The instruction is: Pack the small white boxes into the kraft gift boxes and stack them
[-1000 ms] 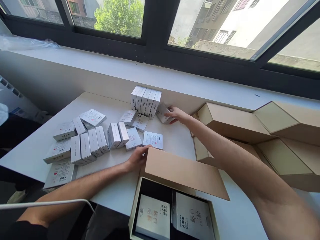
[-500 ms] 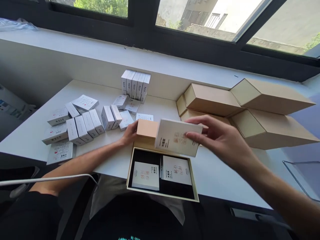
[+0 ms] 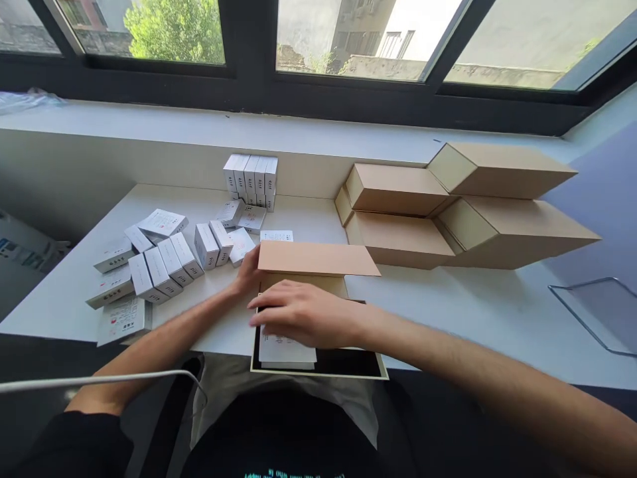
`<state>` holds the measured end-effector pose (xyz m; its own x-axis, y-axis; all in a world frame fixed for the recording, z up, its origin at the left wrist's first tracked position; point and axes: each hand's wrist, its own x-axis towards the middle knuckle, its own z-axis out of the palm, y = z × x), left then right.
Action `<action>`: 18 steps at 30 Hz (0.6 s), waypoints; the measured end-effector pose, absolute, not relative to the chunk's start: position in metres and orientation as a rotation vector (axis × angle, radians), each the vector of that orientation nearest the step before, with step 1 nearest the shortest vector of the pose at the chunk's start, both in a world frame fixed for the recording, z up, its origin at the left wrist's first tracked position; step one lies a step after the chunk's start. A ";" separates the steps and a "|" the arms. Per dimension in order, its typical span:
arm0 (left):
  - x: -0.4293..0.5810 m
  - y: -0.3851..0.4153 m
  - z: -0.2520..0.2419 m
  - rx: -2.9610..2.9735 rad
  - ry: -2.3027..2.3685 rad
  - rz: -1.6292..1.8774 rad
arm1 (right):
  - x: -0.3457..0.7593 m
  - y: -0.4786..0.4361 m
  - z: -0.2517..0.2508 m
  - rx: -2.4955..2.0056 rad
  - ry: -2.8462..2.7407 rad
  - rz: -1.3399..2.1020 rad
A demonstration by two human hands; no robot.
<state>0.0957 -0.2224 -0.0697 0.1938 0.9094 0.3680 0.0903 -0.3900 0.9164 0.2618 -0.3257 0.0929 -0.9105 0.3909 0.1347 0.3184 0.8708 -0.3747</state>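
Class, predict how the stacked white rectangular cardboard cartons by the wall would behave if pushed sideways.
The cartons look stiff, given their crisp edges. The upper ones would likely tip or slide, standing narrow with nothing visibly binding them.

The shallow box lay open, pale-rimmed and black inside, its brown lid raised along the far side; a white packet sat flat within, partly hidden.

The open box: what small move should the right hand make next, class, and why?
Perhaps the right hand, if empty, should lift clear of the open box: it covers part of the white carton inside, so its placement cannot be fully checked.
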 end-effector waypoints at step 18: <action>0.090 -0.217 -0.067 1.740 0.916 1.314 | 0.343 -0.352 0.055 -1.402 -2.712 0.248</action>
<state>0.0905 -0.2171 -0.0674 0.2140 0.8776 0.4291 0.0991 -0.4565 0.8842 0.3428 -0.3522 0.0549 -0.5785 0.8157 -0.0048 0.8030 0.5685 -0.1787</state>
